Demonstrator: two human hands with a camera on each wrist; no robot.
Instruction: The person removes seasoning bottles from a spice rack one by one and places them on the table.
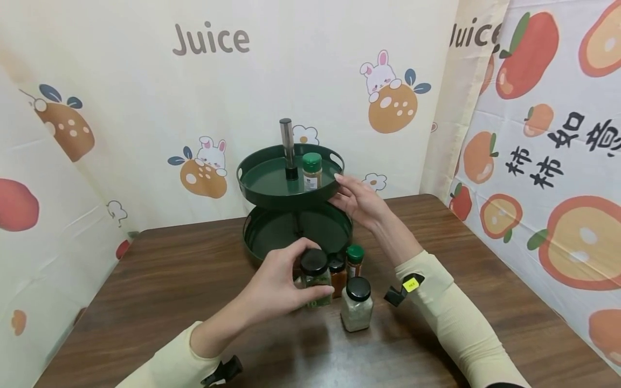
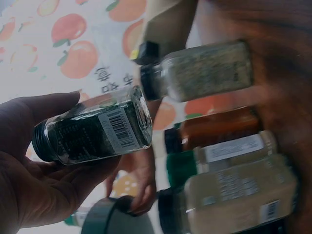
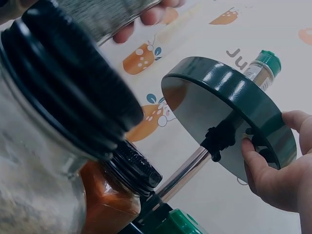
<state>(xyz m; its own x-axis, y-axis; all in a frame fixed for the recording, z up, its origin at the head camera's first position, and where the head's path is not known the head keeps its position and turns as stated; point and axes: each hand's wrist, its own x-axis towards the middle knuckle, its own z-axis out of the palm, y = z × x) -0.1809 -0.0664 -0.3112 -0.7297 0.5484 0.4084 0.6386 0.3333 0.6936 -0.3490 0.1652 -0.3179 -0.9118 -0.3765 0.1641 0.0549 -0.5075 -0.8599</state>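
Observation:
My left hand point(image 1: 271, 280) grips a black-lidded spice jar point(image 1: 316, 280) of dark green herbs between thumb and fingers, raised in front of the two-tier stand. In the left wrist view that jar point(image 2: 92, 131) shows a white barcode label. My right hand point(image 1: 361, 203) holds the right rim of the green upper tray point(image 1: 271, 196). The right wrist view shows its thumb and fingers on either side of the rim point(image 3: 265, 127). A green-capped shaker point(image 1: 312, 175) stands on the upper tray, right of the metal post point(image 1: 287, 141). Below sits the green lower tray point(image 1: 252, 245).
On the wooden table point(image 1: 194, 269), a black-lidded jar of pale seasoning point(image 1: 357, 310), a jar of red-brown powder point(image 1: 338, 280) and a green-capped shaker point(image 1: 354, 264) stand before the stand. In the left wrist view, a large beige jar point(image 2: 239, 195) stands beside them. Printed curtains point(image 1: 310, 64) hang behind.

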